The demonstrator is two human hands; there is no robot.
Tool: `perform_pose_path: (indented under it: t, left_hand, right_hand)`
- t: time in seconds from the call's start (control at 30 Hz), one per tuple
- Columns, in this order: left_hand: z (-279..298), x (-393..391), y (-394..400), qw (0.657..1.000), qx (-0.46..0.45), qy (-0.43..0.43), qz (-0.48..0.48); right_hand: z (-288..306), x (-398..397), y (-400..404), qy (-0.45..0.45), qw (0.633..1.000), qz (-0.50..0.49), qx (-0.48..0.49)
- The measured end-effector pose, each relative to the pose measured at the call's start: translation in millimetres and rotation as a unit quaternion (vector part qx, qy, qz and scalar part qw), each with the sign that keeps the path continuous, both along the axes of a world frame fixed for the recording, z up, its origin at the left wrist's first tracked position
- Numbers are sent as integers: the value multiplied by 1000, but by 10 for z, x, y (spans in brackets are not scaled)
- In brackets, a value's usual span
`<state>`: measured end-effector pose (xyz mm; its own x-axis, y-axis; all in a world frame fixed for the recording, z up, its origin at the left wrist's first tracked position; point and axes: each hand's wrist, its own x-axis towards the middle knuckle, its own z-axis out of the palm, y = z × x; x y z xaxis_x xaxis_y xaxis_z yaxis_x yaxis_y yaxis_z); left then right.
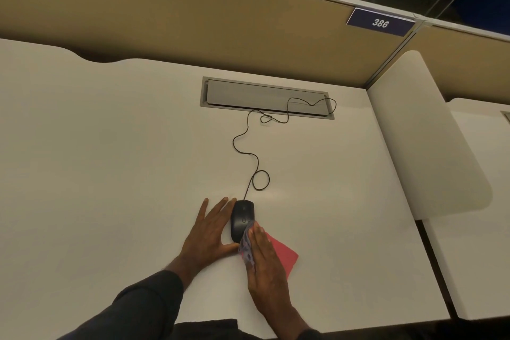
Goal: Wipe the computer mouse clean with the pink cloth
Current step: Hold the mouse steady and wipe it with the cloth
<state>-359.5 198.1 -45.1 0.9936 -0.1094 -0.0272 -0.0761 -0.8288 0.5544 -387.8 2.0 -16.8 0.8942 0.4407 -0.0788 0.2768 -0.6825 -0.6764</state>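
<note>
Both hands flat: R hand (266, 262) presses pink cloth (281, 255) to mouse (240, 219) rt edge, L hand (208, 230) braces left

We see a black corded computer mouse (240, 218) lying flat on the white desk, its thin cable snaking away toward the far side. Against its right rear side sits the pink cloth (281, 252) — one patterned edge bunched up on the mouse, the rest spread flat to the right.

The left hand (211, 232) lay flat with fingers straight and spread, thumb stretched rightward; the right hand (266, 262) lay palm-down, fingers straight and together, both forearms in dark sleeves (143, 303)
</note>
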Motion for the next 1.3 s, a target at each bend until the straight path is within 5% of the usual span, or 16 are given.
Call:
perform_pose_path:
  t: [0.27, 0.53, 0.73, 0.97, 1.3]
  left_hand:
    - [4, 11, 8, 1000, 18, -8, -14]
    - [-9, 26, 9, 999, 30, 18, -11]
    - [-1, 27, 0, 1000, -1, -12, -13]
    - [10, 10, -7, 999, -27, -11, -12]
    - [23, 21, 1, 999, 4, -15, -34]
  right_hand:
    - [77, 683, 155, 118, 986, -84, 82]
    - [220, 1059, 442, 0, 993, 10, -114]
    - [112, 951, 509, -98, 945, 165, -264]
    - [113, 793, 434, -138, 945, 184, -233]
    - [192, 624, 289, -81, 956, 211, -185]
